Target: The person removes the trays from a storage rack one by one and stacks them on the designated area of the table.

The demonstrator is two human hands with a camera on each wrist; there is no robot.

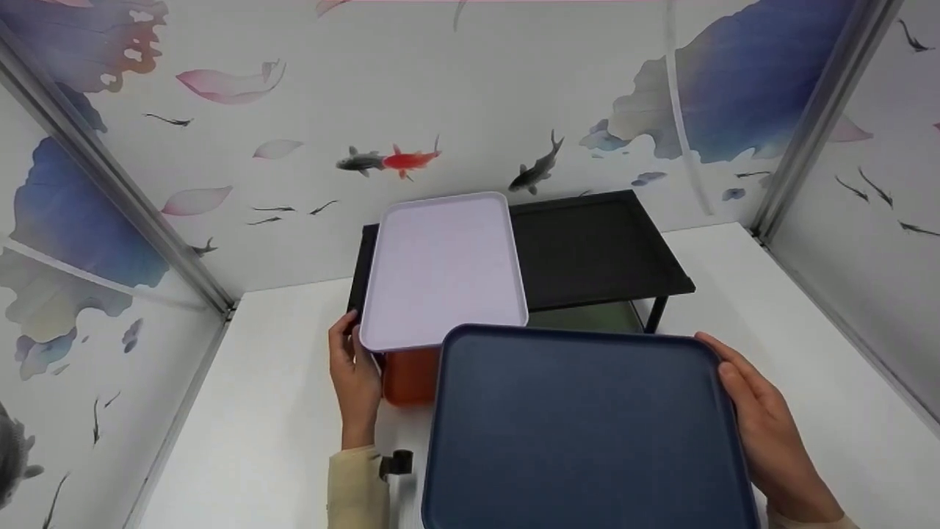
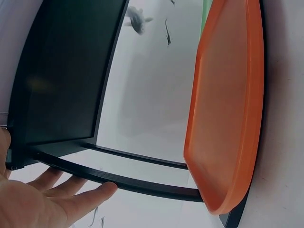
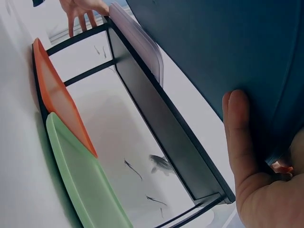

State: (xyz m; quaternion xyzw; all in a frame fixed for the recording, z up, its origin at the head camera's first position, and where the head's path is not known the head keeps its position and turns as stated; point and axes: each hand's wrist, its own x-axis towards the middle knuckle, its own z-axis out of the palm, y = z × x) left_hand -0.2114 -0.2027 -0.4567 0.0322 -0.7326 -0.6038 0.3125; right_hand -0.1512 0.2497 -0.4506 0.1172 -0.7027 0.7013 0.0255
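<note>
A dark blue tray (image 1: 587, 433) is in front of a two-tier black rack (image 1: 598, 250), its far left corner overlapping the lilac tray (image 1: 444, 272) in the head view. The right hand (image 1: 775, 426) pinches the dark blue tray's right edge between thumb and fingers. The lilac tray lies on the left part of the rack's upper shelf, jutting past the near edge. Beside it, the left hand (image 1: 358, 382) touches the shelf's near left corner, fingers spread; whether it also bears on the lilac tray I cannot tell. On the lower tier, an orange tray (image 2: 225, 104) sits left of a green tray (image 3: 90, 178). The rack stands on a white table (image 1: 242, 411) before a fish-printed wall (image 1: 470, 81).
</note>
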